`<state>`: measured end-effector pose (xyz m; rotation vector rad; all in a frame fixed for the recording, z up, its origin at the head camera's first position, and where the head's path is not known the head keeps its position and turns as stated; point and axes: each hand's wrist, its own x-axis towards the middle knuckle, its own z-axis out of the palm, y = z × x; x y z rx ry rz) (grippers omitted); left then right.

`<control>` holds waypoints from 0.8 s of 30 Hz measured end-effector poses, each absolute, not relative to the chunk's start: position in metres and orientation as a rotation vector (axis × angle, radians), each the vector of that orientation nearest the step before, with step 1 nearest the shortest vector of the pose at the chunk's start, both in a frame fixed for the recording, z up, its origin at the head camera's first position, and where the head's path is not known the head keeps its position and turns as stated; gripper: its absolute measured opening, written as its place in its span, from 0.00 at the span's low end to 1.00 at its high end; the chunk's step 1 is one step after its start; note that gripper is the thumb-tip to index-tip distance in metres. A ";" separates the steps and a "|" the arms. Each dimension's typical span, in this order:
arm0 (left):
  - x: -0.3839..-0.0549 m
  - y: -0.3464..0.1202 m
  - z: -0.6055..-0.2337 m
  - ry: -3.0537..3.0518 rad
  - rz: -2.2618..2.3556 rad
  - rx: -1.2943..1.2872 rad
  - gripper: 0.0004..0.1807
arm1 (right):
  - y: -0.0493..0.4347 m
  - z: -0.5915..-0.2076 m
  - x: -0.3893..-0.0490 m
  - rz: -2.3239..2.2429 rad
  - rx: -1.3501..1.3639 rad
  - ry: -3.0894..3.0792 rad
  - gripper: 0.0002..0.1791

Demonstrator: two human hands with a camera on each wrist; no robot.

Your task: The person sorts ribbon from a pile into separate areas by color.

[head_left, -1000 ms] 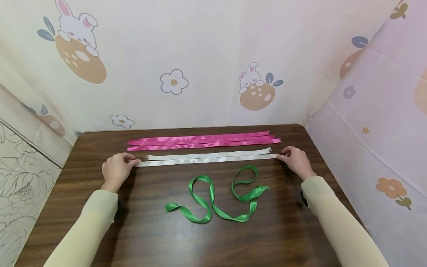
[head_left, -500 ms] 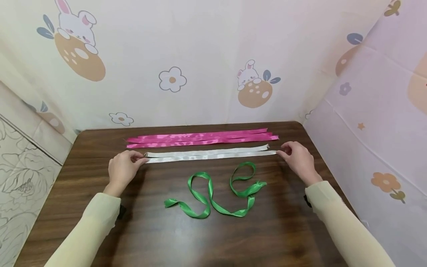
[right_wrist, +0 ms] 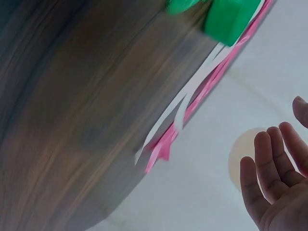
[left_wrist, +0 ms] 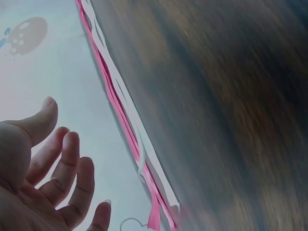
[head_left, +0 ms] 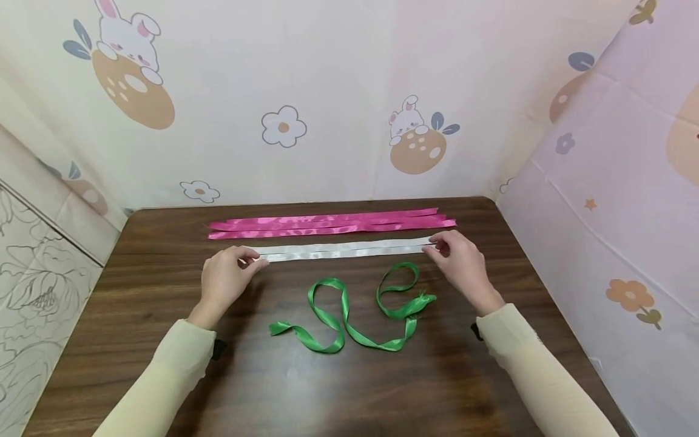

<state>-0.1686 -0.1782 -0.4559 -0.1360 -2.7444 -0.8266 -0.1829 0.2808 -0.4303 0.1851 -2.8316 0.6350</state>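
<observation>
Two white ribbons [head_left: 338, 249] lie side by side, stretched across the table. At their left end is my left hand [head_left: 226, 273], whose thumb and fingers are apart in the left wrist view, with no ribbon between them. My right hand [head_left: 461, 264] is over their right end; its fingers [right_wrist: 264, 154] are loosely bent and hold nothing in the right wrist view. Both hands cover the ribbon ends in the head view; whether they touch them I cannot tell. Nearer to me, a green ribbon [head_left: 344, 303] lies in loose curls between the forearms.
Several pink ribbons [head_left: 327, 223] lie in a flat row behind the white ones, near the back edge of the dark wooden table [head_left: 349, 394]. A patterned cloth [head_left: 338, 73] with rabbits and flowers hangs behind the table and along its right side.
Both hands have moved inward along the white ribbons, the left to the right and the right to the left. The two white strips now appear closer together. Pink and green ribbons stay put.
</observation>
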 end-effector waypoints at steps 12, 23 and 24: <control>-0.160 -0.155 -0.462 -2.747 -0.888 -0.227 0.16 | 0.234 -0.445 -0.173 0.735 0.262 -2.811 0.15; -0.154 -0.125 -0.465 -2.805 -0.926 -0.284 0.19 | 0.189 -0.452 -0.161 0.774 0.344 -2.810 0.13; -0.153 -0.123 -0.465 -2.813 -0.936 -0.284 0.19 | 0.186 -0.453 -0.161 0.774 0.342 -2.811 0.13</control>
